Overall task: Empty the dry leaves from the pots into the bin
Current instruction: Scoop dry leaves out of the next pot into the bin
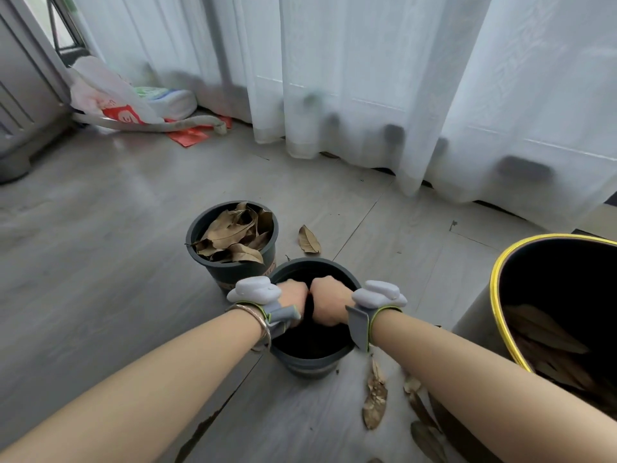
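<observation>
Far left, a grey cabinet edge [20, 105] and a crumpled white plastic bag [110, 95] with red print lie on the grey wood-grain floor [100, 262]; sheer white curtains [367, 78] hang in soft folds along the back. Left of centre, the far pot [233, 272], round, dark grey matte plastic, stands upright with its mouth facing up, filled to the rim with curled, brittle brown leaves [233, 232]. Touching or just beside it, nearer the person, the near pot [310, 359] of the same make stands upright too; its inside is dark and its contents cannot be made out. Both hands reach down into its mouth, side by side: the left hand [293, 294] and the right hand [329, 304], fingers bent downward and hidden inside, so whether they hold anything cannot be told. Each wrist carries a grey strap with a smooth white device; the left also wears thin metal bangles [260, 320]. One loose leaf [309, 240] lies beyond the near pot; several scattered leaves [375, 399] lie on the floor to its right. Far right, the bin [494, 289], dark-walled with a yellow rim, tilts its mouth toward the camera, flat dry leaves visible inside.
</observation>
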The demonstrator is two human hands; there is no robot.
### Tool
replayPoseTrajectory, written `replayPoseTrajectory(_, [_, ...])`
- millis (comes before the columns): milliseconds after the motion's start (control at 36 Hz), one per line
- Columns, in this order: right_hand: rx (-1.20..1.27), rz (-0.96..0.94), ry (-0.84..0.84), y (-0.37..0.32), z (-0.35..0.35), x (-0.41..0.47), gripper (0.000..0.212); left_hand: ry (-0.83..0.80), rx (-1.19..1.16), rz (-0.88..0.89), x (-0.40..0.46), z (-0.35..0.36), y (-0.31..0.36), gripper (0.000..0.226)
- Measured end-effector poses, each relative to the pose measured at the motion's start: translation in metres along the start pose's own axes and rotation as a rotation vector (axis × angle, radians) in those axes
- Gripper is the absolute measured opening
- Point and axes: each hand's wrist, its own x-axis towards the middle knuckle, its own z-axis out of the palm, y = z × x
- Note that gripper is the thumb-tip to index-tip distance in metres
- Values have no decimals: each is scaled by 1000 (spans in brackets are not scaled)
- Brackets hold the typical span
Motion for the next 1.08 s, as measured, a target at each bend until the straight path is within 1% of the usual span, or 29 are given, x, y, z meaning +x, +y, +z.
replayPoseTrajectory(56, [43,6,31,0,-7,-6,25,10,0,-24,-10,-11,1,34])
replayPoseTrajectory(139, [73,4,56,-1,-17,-13,24,20,-81,39,-20,-24,-2,32])
replayPoseTrajectory(222, [99,-5,35,-2,-29,-20,27,15,-136,67,-30,-37,-8,32])
replayPoseTrajectory(278, [123,-16,43,-3,-39,-29,27,62,-142,72,-40,-46,-8,27])
replayPoseTrajectory(417, [183,-63,130,-2,-66,-55,25,206,-159,78,-69,-72,-5,9])
replayPoseTrajectory(528, [208,-79,182,-1,-86,-74,22,274,-168,78,-83,-89,-3,19])
replayPoseTrajectory(694, [139,-76,260,4,-118,-106,26,387,-177,132,-111,-122,12,10])
replayPoseTrajectory(778, [142,-36,280,13,-137,-126,26,446,-217,176,-120,-138,24,14])
replayPoseTrajectory(889, [140,-6,324,33,-160,-158,27,498,-277,280,-128,-158,49,15])
replayPoseTrajectory(972, [103,55,347,54,-169,-184,28,533,-296,371,-132,-166,76,14])
replayPoseTrajectory(1083, [19,135,346,82,-172,-215,27,546,-304,473,-138,-167,116,21])
